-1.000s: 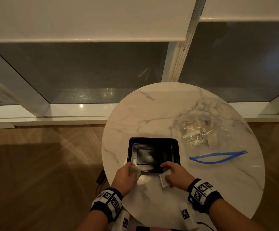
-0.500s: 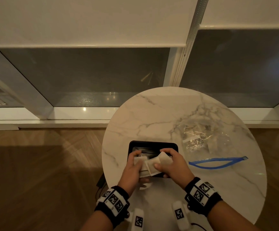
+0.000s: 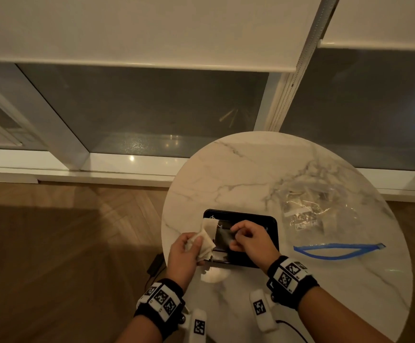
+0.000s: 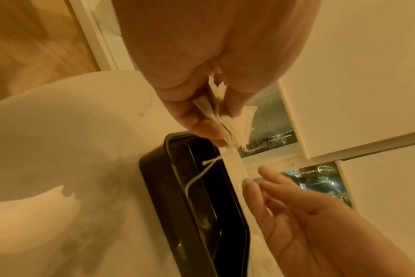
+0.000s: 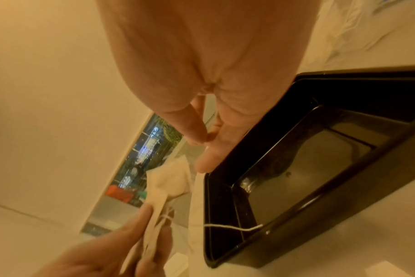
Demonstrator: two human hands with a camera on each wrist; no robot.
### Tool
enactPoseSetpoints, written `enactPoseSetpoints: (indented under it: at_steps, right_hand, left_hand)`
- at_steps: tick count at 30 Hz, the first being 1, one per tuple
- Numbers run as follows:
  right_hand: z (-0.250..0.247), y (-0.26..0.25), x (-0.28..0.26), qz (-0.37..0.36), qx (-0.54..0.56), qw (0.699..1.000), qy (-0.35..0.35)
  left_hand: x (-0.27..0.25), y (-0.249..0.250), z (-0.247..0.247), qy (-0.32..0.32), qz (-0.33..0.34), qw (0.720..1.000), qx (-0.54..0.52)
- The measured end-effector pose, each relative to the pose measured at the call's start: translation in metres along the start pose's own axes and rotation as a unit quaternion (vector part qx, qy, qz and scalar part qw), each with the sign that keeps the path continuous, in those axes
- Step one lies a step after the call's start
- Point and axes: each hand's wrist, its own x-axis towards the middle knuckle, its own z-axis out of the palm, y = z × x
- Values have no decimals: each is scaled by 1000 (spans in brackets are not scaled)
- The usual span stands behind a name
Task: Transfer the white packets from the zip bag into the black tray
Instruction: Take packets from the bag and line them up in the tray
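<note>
The black tray (image 3: 238, 212) sits on the near left part of the round marble table (image 3: 251, 169). My left hand (image 3: 196, 241) pinches a bunch of white packets (image 3: 207, 233) over the tray's left edge. A thin string (image 4: 201, 174) hangs from the packets (image 4: 237, 121) into the tray (image 4: 154, 168). My right hand (image 3: 236, 233) hovers over the tray's middle with loosely bent fingers, and I see nothing between them. From the right wrist, its thumb tip (image 5: 197, 140) meets a finger above the tray (image 5: 344, 75). The clear zip bag (image 3: 325, 214), with more packets (image 3: 300, 216) inside, lies to the right with its blue zip (image 3: 337, 248) open.
The table's near edge is just below my wrists. Wooden floor lies to the left, with a dark adapter and cable (image 3: 154, 263) by the table foot. A window with white frames and blinds runs behind the table.
Both hands rose from the table in front of the tray to above it. The packets came together, the left hand now holds them all, and the right hand has let go.
</note>
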Motion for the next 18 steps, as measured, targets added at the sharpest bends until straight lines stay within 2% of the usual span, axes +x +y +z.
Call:
enactPoseSetpoints:
  at_steps: [2, 5, 7, 10, 14, 18]
  right_hand:
    - [14, 0, 6, 19, -26, 999, -23]
    - [35, -4, 11, 60, 13, 997, -44]
    - [40, -6, 15, 39, 24, 999, -27]
    - [38, -1, 21, 1, -32, 999, 2]
    - [36, 22, 45, 11, -121, 992, 43]
    - [38, 39, 71, 64, -114, 989, 65]
  left_hand:
    - [2, -2, 2, -24, 7, 1000, 6]
    - [3, -1, 10, -38, 22, 999, 2]
    - [7, -2, 8, -32, 21, 999, 1]
    - [14, -8, -6, -20, 27, 999, 12]
    - [25, -17, -24, 56, 56, 996, 38]
    - [30, -24, -23, 7, 73, 993, 96]
